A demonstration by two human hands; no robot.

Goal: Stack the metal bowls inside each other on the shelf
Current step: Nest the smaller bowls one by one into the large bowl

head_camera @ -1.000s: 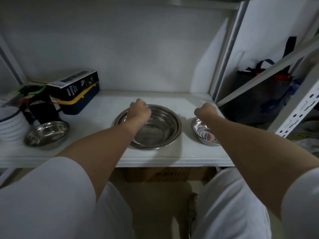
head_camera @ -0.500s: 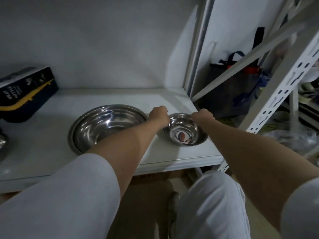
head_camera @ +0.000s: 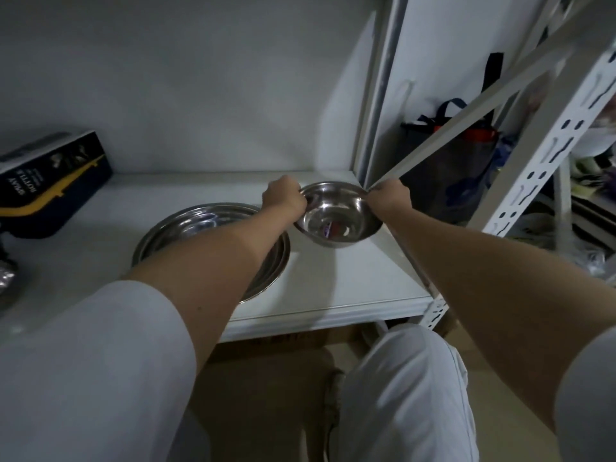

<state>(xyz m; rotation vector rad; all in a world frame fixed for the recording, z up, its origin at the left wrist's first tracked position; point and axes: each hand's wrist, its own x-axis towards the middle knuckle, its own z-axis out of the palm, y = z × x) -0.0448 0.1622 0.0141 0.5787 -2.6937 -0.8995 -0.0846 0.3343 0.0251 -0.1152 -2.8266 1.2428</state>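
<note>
A small metal bowl [head_camera: 336, 218] hangs a little above the white shelf [head_camera: 333, 288], near its right end. My left hand [head_camera: 283, 199] grips its left rim and my right hand [head_camera: 390, 196] grips its right rim. A sticker shows on the bowl's bottom. A large metal bowl [head_camera: 186, 228] rests on the shelf just to the left, partly hidden under my left forearm. Part of a third metal bowl [head_camera: 5, 281] shows at the far left edge.
A dark box with a yellow stripe [head_camera: 50, 185] lies at the back left of the shelf. White shelf uprights [head_camera: 533, 168] and a diagonal brace [head_camera: 473, 105] stand to the right. Dark bags [head_camera: 466, 161] sit behind them. A cardboard box [head_camera: 283, 341] is under the shelf.
My left hand left the large bowl and took the small bowl's left rim. Both hands lifted the small bowl off the shelf. The view swung right.
</note>
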